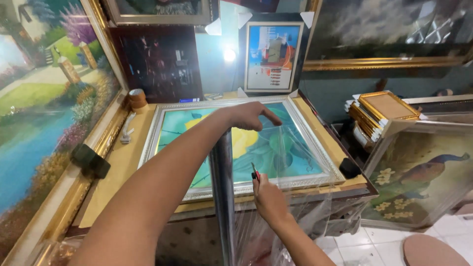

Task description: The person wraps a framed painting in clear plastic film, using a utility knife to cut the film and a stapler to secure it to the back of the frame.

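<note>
Fingers of the right hand are curled tight around a small red-handled cutter at the near edge of the bench. Beside it stands an upright roll of clear film, a sheet of it drawn across the framed picture lying flat on the bench. Further in, the left hand hovers over the picture, fingers loosely bent, forefinger out, holding nothing. Beyond, a tape roll sits by the wall.
</note>
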